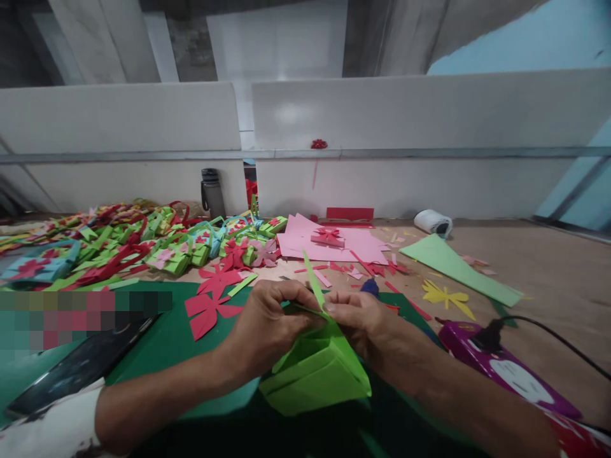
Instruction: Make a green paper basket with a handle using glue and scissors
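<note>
A light-green folded paper bag point(315, 375) hangs tilted between my two hands, above the dark green mat. My left hand point(277, 315) is closed on the bag's far edge, thumb and fingers pinched together. With its fingertips, my right hand point(360, 321) pinches the same edge at the base of a narrow green paper strip point(312, 277) that sticks up between the hands. The exact join of strip and bag is hidden by my fingers. Red paper flower cutouts point(210, 312) lie on the green mat point(153, 362) just left of my left hand.
Many finished small paper bags point(167, 251) are heaped at the left. Pink sheets point(296, 238) and red scraps lie behind my hands. At the right are a yellow cutout point(447, 296), a green sheet point(458, 267) and a purple power strip point(506, 372) with a cord. A bottle point(212, 194) stands behind.
</note>
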The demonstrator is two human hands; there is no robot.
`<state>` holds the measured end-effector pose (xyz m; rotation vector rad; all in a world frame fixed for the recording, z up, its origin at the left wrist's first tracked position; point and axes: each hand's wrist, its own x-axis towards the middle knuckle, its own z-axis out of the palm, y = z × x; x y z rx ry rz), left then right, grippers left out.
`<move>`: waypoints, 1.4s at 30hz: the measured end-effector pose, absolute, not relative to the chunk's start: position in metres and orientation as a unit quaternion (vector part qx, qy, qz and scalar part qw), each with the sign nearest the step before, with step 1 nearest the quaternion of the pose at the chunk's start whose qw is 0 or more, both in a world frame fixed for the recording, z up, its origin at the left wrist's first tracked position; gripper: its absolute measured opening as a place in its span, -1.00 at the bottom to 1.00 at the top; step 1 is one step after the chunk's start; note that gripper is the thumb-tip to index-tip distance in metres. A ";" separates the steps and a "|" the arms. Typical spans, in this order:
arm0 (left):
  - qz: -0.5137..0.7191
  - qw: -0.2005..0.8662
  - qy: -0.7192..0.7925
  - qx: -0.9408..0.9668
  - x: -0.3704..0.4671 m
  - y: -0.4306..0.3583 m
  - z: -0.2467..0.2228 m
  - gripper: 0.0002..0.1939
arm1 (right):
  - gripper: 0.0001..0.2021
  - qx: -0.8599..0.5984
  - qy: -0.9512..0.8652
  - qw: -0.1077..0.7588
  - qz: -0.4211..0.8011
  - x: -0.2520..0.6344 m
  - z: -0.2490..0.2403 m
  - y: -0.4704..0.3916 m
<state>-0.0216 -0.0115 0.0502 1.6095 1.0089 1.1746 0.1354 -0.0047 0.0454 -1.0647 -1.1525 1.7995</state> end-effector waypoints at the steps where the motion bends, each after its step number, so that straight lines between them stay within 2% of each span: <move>1: 0.478 0.428 0.405 0.652 -0.022 -0.012 0.050 -0.92 | -0.75 -0.423 -0.459 0.384 0.681 0.136 0.044 -0.004; 4: 0.492 0.395 0.411 0.659 -0.022 -0.012 0.051 -0.89 | -0.72 -0.421 -0.511 0.428 0.616 0.137 0.041 -0.003; 7: 0.499 0.384 0.413 0.659 -0.021 -0.013 0.053 -0.86 | -0.77 -0.418 -0.587 0.426 0.547 0.139 0.043 -0.003; 12: 0.490 0.392 0.418 0.657 -0.022 -0.012 0.054 -0.88 | -0.79 -0.443 -0.729 0.416 0.317 0.141 0.049 -0.007; 20: 0.486 0.346 0.419 0.685 -0.024 -0.009 0.050 -0.92 | -0.86 -0.330 -0.838 0.428 0.077 0.143 0.040 -0.008; 28: 0.472 0.292 0.410 0.723 -0.021 -0.009 0.052 -0.88 | -0.88 -0.340 -0.831 0.429 0.103 0.142 0.043 -0.008; 34: 0.442 0.259 0.415 0.752 -0.022 -0.010 0.050 -0.88 | -0.81 -0.276 -0.872 0.403 0.038 0.144 0.041 -0.005; 42: 0.409 0.280 0.398 0.772 -0.026 -0.011 0.054 -0.87 | -0.82 -0.253 -0.883 0.394 -0.018 0.144 0.041 -0.003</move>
